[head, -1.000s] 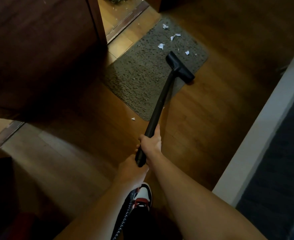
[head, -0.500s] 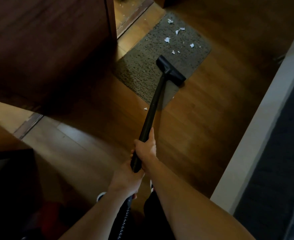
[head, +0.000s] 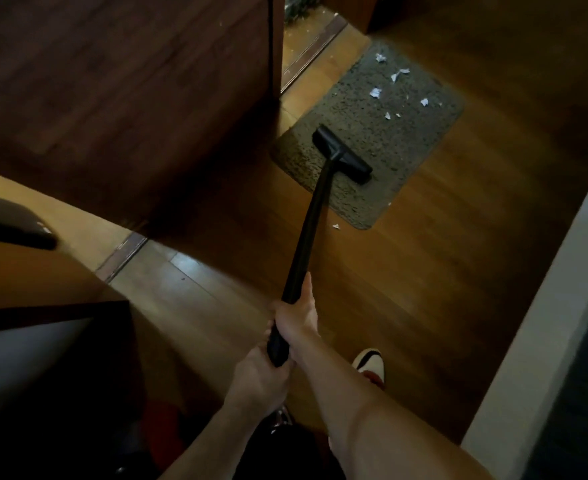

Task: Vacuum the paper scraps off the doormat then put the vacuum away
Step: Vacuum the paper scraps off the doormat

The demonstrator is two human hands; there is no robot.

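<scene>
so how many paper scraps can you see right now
About 8: six paper scraps clustered on the doormat's far half, beyond the vacuum head; two on the wood floor by its near corner. Tiny flecks may go unseen.

— What hems us in on the left?
— The dark wooden door (head: 123,98) stands over the doormat's (head: 407,161) left corner, and a cabinet (head: 53,358) crowds our left hand (head: 258,375).
— And on the right?
— A pale wall edge (head: 542,323) runs along that side, well apart from the mat; we see bare wooden floor (head: 424,289) between them.
— On the mat itself?
— The nozzle (head: 343,155) sits at the near-left part. Only paper scraps (head: 375,92) lie toward the far edge; one scrap (head: 336,226) is on the floor just beside the near edge.
</scene>
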